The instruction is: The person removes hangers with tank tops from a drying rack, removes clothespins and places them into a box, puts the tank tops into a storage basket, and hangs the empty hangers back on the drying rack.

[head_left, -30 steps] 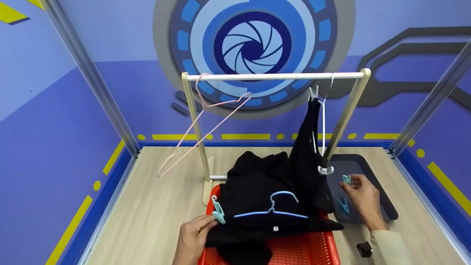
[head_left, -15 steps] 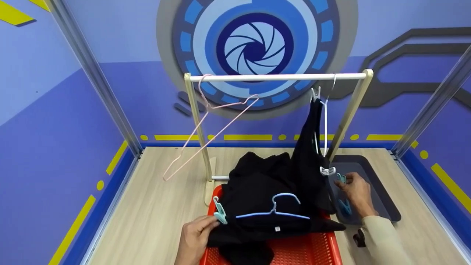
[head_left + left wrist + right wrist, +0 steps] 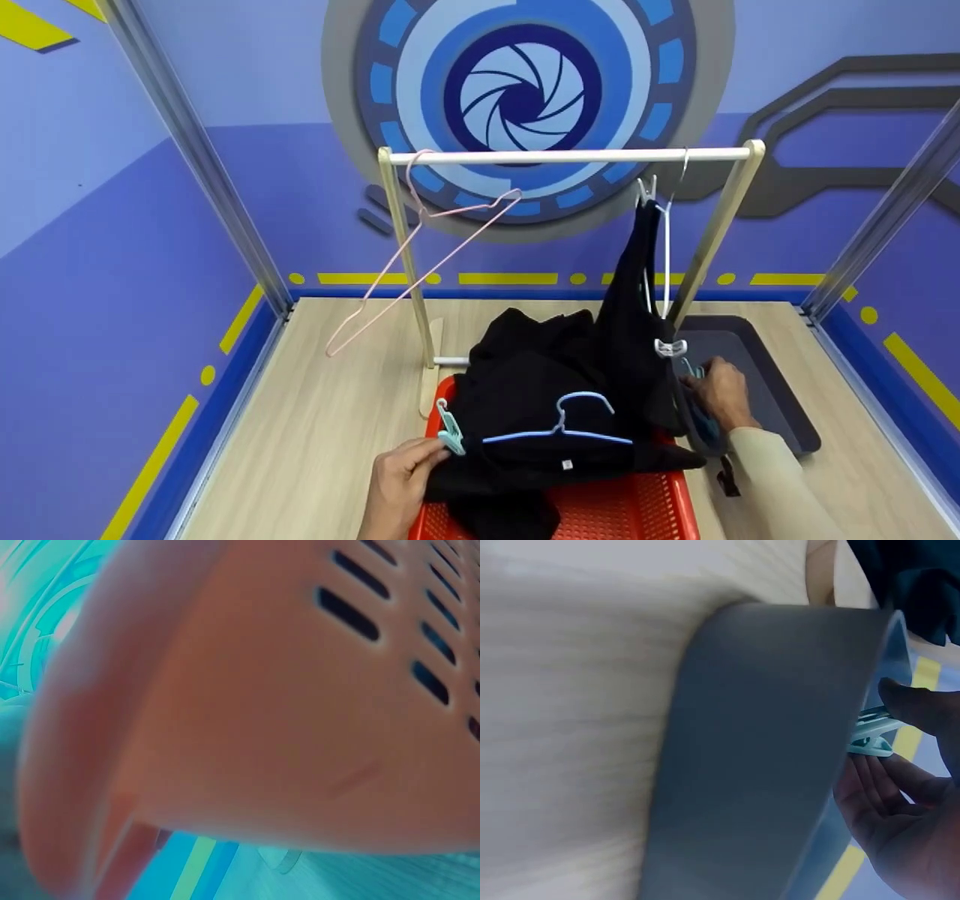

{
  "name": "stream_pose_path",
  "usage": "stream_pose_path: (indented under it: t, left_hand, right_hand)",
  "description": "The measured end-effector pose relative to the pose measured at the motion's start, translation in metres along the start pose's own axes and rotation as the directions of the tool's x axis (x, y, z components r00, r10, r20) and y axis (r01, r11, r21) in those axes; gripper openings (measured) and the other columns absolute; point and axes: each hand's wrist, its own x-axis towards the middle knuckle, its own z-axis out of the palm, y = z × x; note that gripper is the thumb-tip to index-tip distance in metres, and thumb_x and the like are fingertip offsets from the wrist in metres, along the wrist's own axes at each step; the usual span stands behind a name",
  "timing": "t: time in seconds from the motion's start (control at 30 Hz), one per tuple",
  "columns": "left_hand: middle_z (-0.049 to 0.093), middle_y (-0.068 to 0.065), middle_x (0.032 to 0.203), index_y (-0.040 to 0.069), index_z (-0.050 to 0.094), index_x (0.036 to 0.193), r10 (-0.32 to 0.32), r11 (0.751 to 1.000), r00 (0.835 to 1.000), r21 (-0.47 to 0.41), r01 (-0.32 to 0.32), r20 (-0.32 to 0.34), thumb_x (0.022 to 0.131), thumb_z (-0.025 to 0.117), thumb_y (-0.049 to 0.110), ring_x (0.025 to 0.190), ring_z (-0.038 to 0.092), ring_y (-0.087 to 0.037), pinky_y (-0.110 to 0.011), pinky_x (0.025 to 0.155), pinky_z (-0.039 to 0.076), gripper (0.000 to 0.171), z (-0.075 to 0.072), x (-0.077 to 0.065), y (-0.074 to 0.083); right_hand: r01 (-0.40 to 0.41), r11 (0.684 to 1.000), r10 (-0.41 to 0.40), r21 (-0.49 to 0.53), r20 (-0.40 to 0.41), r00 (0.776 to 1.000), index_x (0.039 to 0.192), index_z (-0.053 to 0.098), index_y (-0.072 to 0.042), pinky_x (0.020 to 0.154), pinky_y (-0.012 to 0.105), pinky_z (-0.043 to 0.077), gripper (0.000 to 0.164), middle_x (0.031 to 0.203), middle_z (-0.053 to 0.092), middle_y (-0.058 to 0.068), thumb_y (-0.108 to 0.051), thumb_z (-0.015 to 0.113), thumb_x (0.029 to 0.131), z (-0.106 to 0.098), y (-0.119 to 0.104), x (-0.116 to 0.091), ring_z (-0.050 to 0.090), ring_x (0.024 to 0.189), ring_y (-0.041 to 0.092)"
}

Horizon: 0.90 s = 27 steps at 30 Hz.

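Note:
At the basket's left corner, my left hand (image 3: 399, 480) pinches the lower end of a mint clothespin (image 3: 451, 436) that has a hook on top. This clothespin stands over the left side of a black garment (image 3: 532, 390), where a blue hanger (image 3: 556, 434) shows at the neckline. My right hand (image 3: 721, 391) is over the dark grey tray (image 3: 784, 409). Between its thumb and fingers it holds another mint clothespin (image 3: 874, 736), close to the tray's near rim in the right wrist view. The left wrist view is mostly filled by the basket wall (image 3: 262, 727) and a blurred finger.
A white rack bar (image 3: 562, 157) carries a pink hanger (image 3: 424, 285) on the left. On its right a black garment (image 3: 630, 315) hangs from a white hanger with white clips (image 3: 670, 348). The red basket (image 3: 679, 502) sits under the garments. A small dark object (image 3: 727, 478) lies by the right sleeve.
My right hand, with its clothespin, has moved left and slightly down toward the tray's left side, covering more of it. My left hand stays at the clothespin by the basket corner.

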Motion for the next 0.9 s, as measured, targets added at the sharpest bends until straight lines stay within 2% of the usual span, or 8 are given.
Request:
stream_pose_path:
  t: [0.2,0.53,0.7,0.83,0.9]
  left_hand:
    - [0.08,-0.006,0.097,0.001,0.083,0.1,0.023,1.0,1.0,-0.003,-0.023,-0.014,0.086,0.081,-0.009,0.09,0.077,-0.017,-0.014,0.084,0.056,0.017,-0.001,0.001,0.002]
    - [0.08,-0.004,0.1,0.001,0.083,0.103,-0.055,0.998,0.998,-0.002,0.055,0.032,0.09,0.079,-0.008,0.093,0.076,-0.014,-0.016,0.083,0.057,0.016,-0.003,0.001,0.003]
    - [0.08,-0.008,0.098,-0.002,0.082,0.101,-0.004,1.0,1.0,-0.013,0.004,0.014,0.088,0.078,-0.013,0.092,0.076,-0.016,-0.015,0.082,0.057,0.017,-0.001,-0.001,-0.001]
    - [0.08,-0.008,0.095,-0.002,0.082,0.098,0.072,0.997,0.997,0.002,-0.072,-0.023,0.082,0.081,-0.016,0.087,0.077,-0.018,-0.015,0.081,0.057,0.021,0.002,0.0,-0.006]
    - [0.08,-0.008,0.094,-0.001,0.082,0.098,0.088,0.996,0.996,0.01,-0.088,-0.03,0.081,0.082,-0.016,0.086,0.077,-0.019,-0.015,0.08,0.057,0.022,0.003,0.001,-0.007]
  right_hand:
    - [0.008,1.0,-0.008,-0.014,-0.005,1.0,0.106,0.056,0.021,0.081,0.064,0.053,0.037,0.094,0.063,0.035,-0.008,0.075,0.094,0.006,0.004,0.004,0.064,0.091,0.052]
    - [0.023,0.999,-0.024,-0.032,-0.022,0.999,0.098,0.056,0.019,0.079,0.065,0.051,0.035,0.09,0.06,0.034,-0.009,0.076,0.092,0.008,0.011,0.006,0.062,0.088,0.052]
    - [0.028,0.999,-0.03,-0.041,-0.044,0.999,0.096,0.056,0.018,0.081,0.067,0.05,0.038,0.093,0.057,0.036,-0.012,0.079,0.09,0.011,0.015,0.006,0.061,0.09,0.055]
    - [0.078,0.995,-0.083,-0.061,-0.102,0.991,0.09,0.056,0.018,0.079,0.07,0.05,0.041,0.089,0.056,0.039,-0.012,0.084,0.086,0.016,0.018,0.004,0.06,0.087,0.06]
    - [0.101,0.993,-0.109,-0.067,-0.127,0.986,0.088,0.056,0.018,0.078,0.071,0.05,0.042,0.086,0.056,0.039,-0.012,0.085,0.084,0.018,0.02,0.003,0.059,0.084,0.061]
